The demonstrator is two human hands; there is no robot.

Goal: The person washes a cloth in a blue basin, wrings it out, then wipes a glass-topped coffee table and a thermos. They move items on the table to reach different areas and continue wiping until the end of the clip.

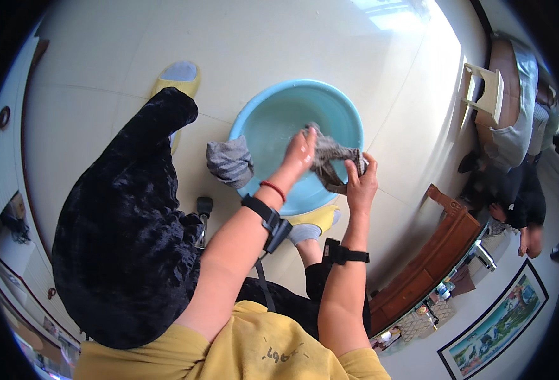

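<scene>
A light-blue plastic basin (303, 84) stands on the tiled floor before me, with cloudy water (274, 126) in it. Over its right half, a wet grey knitted cloth (332, 151), possibly a sock, is stretched between my hands. My left hand (300, 151) is wet and grips its far end, partly blurred. My right hand (362, 180) pinches the near end by the basin's right rim, where the fabric forms a loop. A grey striped cloth (230, 161), bunched up, hangs over the left rim, apart from both hands.
My feet in yellow slippers (184, 88) flank the basin. A metal leg with a black foot (204, 206) is beside my left leg. To the right are a wooden cabinet (426, 266) with items on top, a small stool (488, 92) and another person (502, 197). White cabinets (6, 123) line the left.
</scene>
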